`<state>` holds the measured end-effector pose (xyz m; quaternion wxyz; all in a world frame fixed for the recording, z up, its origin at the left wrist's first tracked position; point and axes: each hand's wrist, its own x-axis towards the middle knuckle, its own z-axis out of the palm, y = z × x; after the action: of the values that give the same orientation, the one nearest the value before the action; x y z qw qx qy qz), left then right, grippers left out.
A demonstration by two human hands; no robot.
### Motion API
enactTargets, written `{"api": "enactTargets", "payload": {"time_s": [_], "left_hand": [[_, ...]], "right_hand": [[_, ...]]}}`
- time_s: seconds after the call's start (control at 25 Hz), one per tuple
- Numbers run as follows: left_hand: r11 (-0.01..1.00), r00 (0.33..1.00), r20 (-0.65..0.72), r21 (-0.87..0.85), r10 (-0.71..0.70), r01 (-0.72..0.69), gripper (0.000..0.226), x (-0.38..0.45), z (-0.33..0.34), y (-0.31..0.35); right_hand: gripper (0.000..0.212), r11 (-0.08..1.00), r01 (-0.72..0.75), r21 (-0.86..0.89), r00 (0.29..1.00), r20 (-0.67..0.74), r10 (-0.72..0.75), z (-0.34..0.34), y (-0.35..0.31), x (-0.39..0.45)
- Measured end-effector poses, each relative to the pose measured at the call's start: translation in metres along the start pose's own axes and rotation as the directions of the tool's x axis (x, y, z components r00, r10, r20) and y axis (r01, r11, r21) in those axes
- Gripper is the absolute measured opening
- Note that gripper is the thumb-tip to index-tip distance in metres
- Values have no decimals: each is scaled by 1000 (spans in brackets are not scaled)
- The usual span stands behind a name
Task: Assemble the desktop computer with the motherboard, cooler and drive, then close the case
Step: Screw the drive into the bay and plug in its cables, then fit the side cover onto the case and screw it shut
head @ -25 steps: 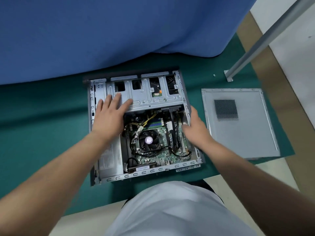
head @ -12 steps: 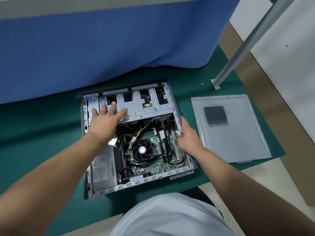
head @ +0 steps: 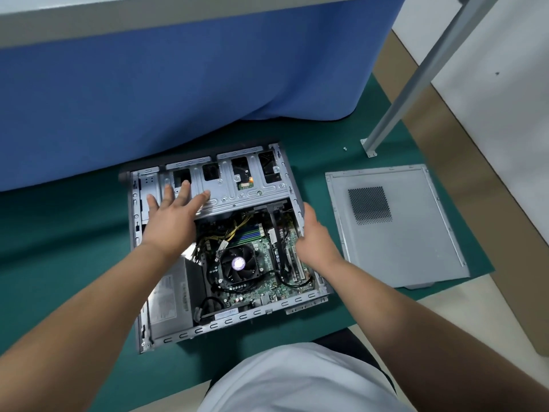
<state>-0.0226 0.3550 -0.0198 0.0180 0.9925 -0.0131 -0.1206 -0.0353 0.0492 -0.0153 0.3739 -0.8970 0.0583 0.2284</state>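
Case (head: pixel 208 325), one, open side up on the green mat (head: pixel 59 248), long axis running near to far and skewed slightly, drive cage (head: pixel 237 185) at the far end; inside it one motherboard (head: pixel 261 292), one cooler (head: pixel 237 264) with fan and one power supply (head: pixel 170 301), partly covered by the forearm. Hands, two: left hand (head: pixel 173 217) flat, fingers straight on the cage; right hand (head: pixel 315 239) gripping the case's right wall, fingertips hidden. Side panel (head: pixel 395 230), one, flat on the mat right of the case, apart from it; one metal leg (head: pixel 416 78) beyond, top cut off.

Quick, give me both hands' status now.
Left hand: open, fingers straight, flat on the drive cage.
Right hand: fingers curled over the case's right wall, holding it.
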Motion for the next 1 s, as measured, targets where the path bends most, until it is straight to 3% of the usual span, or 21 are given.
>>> {"api": "enactTargets", "payload": {"time_s": [0.12, 0.2, 0.28, 0.36, 0.4, 0.48, 0.6, 0.68, 0.76, 0.88, 1.0], "left_hand": [[996, 998, 40, -75, -49, 52, 90, -9, 5, 8], [955, 987, 69, -249, -147, 160, 77, -11, -3, 24], [875, 973, -21, -442, -229, 196, 54, -3, -15, 53], [811, 969, -148, -580, -198, 77, 48, 3, -30, 101], [777, 971, -186, -630, -150, -1, 47, 7, -37, 130], [721, 976, -215, -679, -16, -138, 45, 14, -45, 191], [670, 977, -109, -713, 183, -205, 39, 26, -31, 272], [653, 976, 139, -758, 166, -4, 34, 32, -9, 311], [642, 917, 389, -727, 91, 244, 31, 36, 14, 337], [674, 871, 491, -648, 12, 356, 34, 34, 45, 359], [647, 825, 565, -628, -3, 433, 36, 27, 57, 376]], "right_hand": [[89, 1000, 20, 23, 999, 45, -21, -3, 2, 2], [90, 999, 17, 51, 988, 156, -25, -8, 5, 4], [91, 997, 20, 71, 945, 323, -42, -25, 10, 11], [83, 992, 1, 123, 898, 436, -55, -55, 17, 22], [71, 984, -21, 179, 904, 424, -58, -75, 24, 26], [43, 956, -51, 288, 969, 246, -22, -116, 56, 34], [31, 916, -195, 350, 976, -25, 217, -175, 139, 35], [36, 877, -357, 322, 912, -84, 402, -208, 202, 32], [44, 846, -489, 213, 838, -155, 523, -233, 256, 35], [51, 791, -606, 83, 752, -264, 604, -253, 306, 44], [57, 778, -619, 111, 741, -247, 624, -253, 326, 55]]}}
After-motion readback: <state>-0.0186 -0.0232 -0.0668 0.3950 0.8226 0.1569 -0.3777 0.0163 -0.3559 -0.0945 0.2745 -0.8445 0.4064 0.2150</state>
